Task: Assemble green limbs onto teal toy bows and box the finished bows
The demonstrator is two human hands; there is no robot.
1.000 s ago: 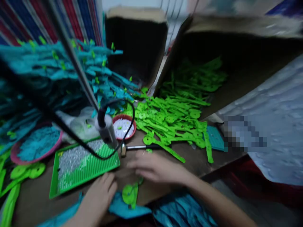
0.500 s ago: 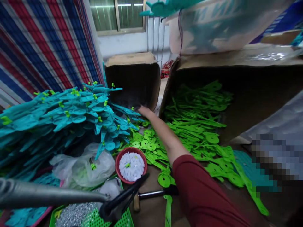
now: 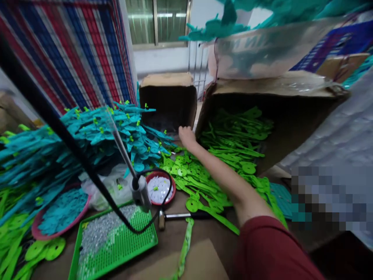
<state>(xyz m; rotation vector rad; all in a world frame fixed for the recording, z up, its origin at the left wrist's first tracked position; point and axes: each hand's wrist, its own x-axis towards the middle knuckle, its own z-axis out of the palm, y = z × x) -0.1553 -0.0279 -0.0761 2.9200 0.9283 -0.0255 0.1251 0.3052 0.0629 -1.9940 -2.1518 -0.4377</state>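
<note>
Your right hand is stretched to the far side, by the right corner of the small cardboard box; the fingers are curled downward, and I cannot tell if they grasp anything. Your left hand is out of view. The flat green plastic pieces lie heaped to the near side of this hand and spread into the large cardboard box at the right. Each piece is probably light, thin and fairly stiff — smooth enough to slide, and its long arm may catch on a neighbour. The round disc end looks the best place to pinch; the thin arm could bend or break. I count two open cardboard boxes, one hammer, one green tray, one pink basin at the left, one red bowl and one loose green strip on the near side — the heaped green pieces are too many to count
</note>
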